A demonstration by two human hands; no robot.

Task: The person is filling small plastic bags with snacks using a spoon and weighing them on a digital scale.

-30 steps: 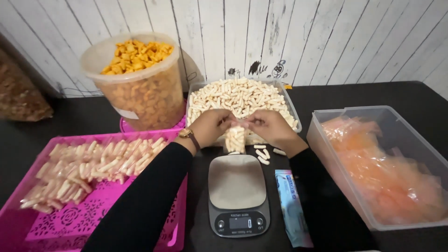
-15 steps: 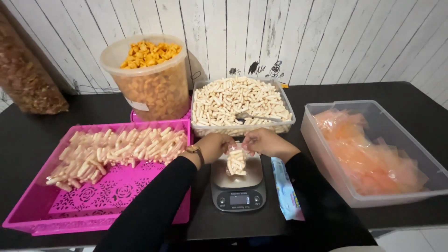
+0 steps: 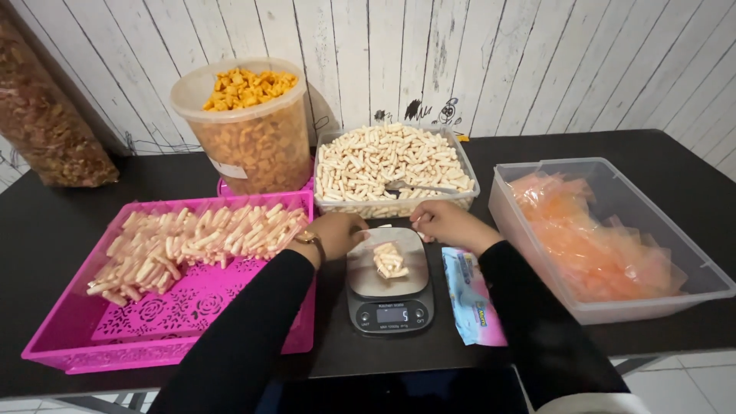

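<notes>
Black table (image 3: 61,230) — white plank wall (image 3: 537,61) behind, pale floor tiles (image 3: 690,383) below.

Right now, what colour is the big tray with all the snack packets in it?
Bright pink, with a cut-out rose pattern: the tray, seen in the head view.

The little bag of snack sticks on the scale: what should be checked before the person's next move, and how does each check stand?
1. Small bag lies fully on the scale platform: ok.
2. Left hand off the platform: cannot tell, it sits at the edge.
3. Right hand off the bag: ok.
4. Scale display lit: ok; whether the reading has settled: cannot tell.
5. Bag mouth closed: cannot tell.
6. Spoon within reach in the clear tub of sticks: ok.
</notes>
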